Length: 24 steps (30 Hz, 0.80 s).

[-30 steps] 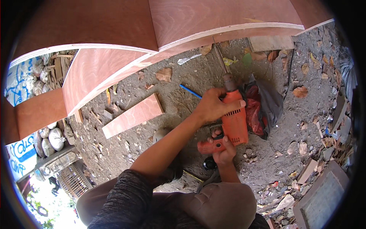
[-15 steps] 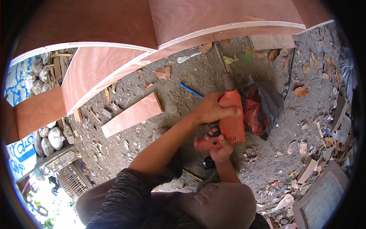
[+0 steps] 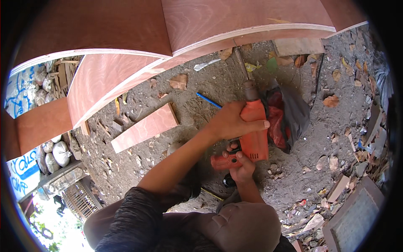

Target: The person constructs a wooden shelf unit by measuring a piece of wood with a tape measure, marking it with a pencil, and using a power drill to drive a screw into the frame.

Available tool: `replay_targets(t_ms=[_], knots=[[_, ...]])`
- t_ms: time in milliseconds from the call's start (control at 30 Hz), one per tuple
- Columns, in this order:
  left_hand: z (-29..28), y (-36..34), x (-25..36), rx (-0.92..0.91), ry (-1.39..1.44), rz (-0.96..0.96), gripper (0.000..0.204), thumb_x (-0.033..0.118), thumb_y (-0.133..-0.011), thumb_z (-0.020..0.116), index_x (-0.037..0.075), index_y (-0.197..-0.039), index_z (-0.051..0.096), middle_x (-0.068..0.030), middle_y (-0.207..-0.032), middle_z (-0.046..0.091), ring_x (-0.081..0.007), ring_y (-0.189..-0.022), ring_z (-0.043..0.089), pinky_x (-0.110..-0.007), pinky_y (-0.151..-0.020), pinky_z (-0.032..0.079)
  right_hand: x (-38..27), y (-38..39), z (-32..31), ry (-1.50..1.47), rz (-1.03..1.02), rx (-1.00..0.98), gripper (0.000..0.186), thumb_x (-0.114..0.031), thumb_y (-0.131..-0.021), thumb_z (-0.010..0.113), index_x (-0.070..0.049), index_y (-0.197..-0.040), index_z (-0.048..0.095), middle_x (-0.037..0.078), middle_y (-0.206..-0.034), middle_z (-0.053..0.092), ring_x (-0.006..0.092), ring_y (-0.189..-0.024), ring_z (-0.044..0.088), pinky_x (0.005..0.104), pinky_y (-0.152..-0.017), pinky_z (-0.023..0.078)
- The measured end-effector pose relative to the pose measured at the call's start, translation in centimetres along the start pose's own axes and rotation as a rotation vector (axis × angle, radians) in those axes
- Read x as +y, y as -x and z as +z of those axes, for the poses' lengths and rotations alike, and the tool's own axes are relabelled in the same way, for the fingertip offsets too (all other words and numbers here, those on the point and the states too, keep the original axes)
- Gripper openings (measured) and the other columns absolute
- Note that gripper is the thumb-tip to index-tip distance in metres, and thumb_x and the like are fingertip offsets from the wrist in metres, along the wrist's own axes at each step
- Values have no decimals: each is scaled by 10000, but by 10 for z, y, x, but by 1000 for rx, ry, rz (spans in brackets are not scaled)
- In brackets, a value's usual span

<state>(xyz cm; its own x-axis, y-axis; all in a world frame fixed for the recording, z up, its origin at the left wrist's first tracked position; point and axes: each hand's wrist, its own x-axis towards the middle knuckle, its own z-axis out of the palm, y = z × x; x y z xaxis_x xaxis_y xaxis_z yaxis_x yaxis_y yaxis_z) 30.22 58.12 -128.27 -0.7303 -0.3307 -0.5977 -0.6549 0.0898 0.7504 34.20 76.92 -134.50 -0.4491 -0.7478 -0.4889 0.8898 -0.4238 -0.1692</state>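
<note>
My left hand (image 3: 235, 119) grips the front body of an orange power drill (image 3: 258, 138) with a long metal bit (image 3: 242, 61) pointing toward a plywood structure (image 3: 222, 19); whether its tip touches the wood I cannot tell. My right hand (image 3: 239, 166) is wrapped around the drill's rear handle, fingers by the black trigger. A crumpled dark plastic bag with red inside (image 3: 294, 117) lies beside the drill on the right. A blue pen-like stick (image 3: 208, 99) and a loose plywood piece (image 3: 145, 128) lie on the dirt to the left.
Knotted bags (image 3: 61, 153) sit at the left beside a metal grate (image 3: 77, 199). A pale board (image 3: 299, 46) lies by the structure's base. Wood scraps (image 3: 338, 189), dry leaves and a framed panel (image 3: 352, 214) are on the right. My bent leg fills the lower middle.
The drill and both my hands have shifted slightly left, with the handle end dipping a little toward me. My grip looks the same.
</note>
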Motion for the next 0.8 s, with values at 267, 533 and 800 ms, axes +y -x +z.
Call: replay_targets(t_ms=[267,533,800], knots=[[11,-3,-7,66,86,-41,654,553,-702,791,3,-1051,729,-207,-969,740,-332,-921,733,-418,-851,554,-3,6,9,175,-93,49,453,0,-927,627,-19,-1352,473,141,-1079,656,260,-949,632,438,-815,542],[9,0,-9,98,34,-44,687,569,-689,773,-17,-1044,726,-241,-963,730,-374,-941,723,-443,-853,549,1,5,12,95,-54,-19,396,-90,-960,602,-68,-1334,473,78,-1055,584,228,-1014,544,451,-818,505],[10,0,-2,118,-26,-72,694,581,-688,764,-16,-1041,731,-268,-978,723,-401,-954,715,-454,-864,549,-4,6,12,55,-19,-11,374,-130,-968,592,-73,-1320,481,53,-1019,575,210,-995,534,432,-834,492]])
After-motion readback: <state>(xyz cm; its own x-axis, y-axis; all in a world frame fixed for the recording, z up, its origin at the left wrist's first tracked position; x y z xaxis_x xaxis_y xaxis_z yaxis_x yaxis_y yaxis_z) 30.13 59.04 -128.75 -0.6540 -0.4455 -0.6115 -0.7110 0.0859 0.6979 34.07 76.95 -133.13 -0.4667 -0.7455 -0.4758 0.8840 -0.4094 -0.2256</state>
